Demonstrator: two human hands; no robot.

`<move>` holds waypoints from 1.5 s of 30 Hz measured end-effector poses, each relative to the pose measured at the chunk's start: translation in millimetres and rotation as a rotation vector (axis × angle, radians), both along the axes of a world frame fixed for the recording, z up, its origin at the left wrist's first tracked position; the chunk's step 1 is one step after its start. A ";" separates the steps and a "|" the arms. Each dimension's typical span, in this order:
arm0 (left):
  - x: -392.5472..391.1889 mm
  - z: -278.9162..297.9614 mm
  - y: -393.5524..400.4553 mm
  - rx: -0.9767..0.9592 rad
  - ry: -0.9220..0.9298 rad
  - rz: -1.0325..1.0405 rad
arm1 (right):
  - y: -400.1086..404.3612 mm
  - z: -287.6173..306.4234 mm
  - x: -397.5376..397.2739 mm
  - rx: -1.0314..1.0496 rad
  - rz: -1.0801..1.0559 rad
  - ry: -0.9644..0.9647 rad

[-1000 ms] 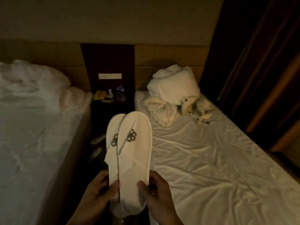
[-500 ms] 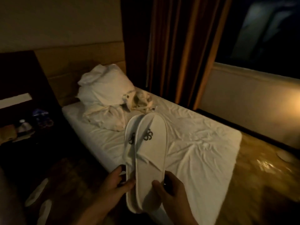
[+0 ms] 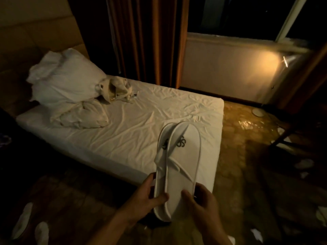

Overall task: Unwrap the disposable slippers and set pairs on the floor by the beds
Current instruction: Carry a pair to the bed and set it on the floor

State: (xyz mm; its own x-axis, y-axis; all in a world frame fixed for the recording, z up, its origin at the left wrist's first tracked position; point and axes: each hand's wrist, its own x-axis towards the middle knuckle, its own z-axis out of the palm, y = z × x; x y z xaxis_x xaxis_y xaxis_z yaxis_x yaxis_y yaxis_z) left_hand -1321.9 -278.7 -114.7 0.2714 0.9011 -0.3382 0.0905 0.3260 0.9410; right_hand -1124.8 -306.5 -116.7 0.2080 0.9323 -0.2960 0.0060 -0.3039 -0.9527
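The pair of white slippers (image 3: 178,165) is held stacked, long axis upright, toes pointing up and away over the bed's (image 3: 123,135) foot corner. The left hand (image 3: 146,197) and right hand (image 3: 203,204) pinch the heel end, thumbs on top.

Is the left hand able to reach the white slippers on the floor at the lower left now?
Probably not yet: the left hand grips the held slippers together with the right hand.

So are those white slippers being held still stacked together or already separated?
Stacked together. The white disposable slippers overlap flat, both logos side by side, gripped at the heel end by the left hand and right hand.
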 end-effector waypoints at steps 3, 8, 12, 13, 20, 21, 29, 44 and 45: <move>-5.9 -11.5 -12.1 -0.014 0.009 0.007 | -21.0 -7.2 -16.3 -0.003 -0.055 0.000; -38.8 -16.3 4.8 0.040 -0.004 -0.004 | -14.2 -3.7 -59.7 -0.029 -0.102 0.013; -92.2 -20.4 33.4 0.052 -0.039 -0.041 | 3.8 1.2 -116.5 -0.045 -0.150 0.015; -104.0 -21.1 39.6 0.055 -0.039 -0.050 | 6.5 2.4 -129.4 -0.034 -0.171 0.022; -167.2 -32.9 62.2 0.022 -0.025 -0.140 | 13.8 3.3 -201.2 -0.048 -0.285 0.052; -171.5 -33.1 63.9 0.027 -0.023 -0.144 | 14.5 2.0 -206.2 -0.052 -0.299 0.054; -182.6 -31.9 62.1 -0.017 -0.015 -0.106 | 15.0 5.4 -216.8 -0.047 -0.281 0.083; -194.5 -50.7 28.9 -0.176 0.041 -0.115 | -16.4 -11.9 -227.0 -0.203 -0.225 0.016; -194.8 -51.5 28.5 -0.179 0.049 -0.109 | -17.2 -13.0 -226.5 -0.201 -0.226 0.013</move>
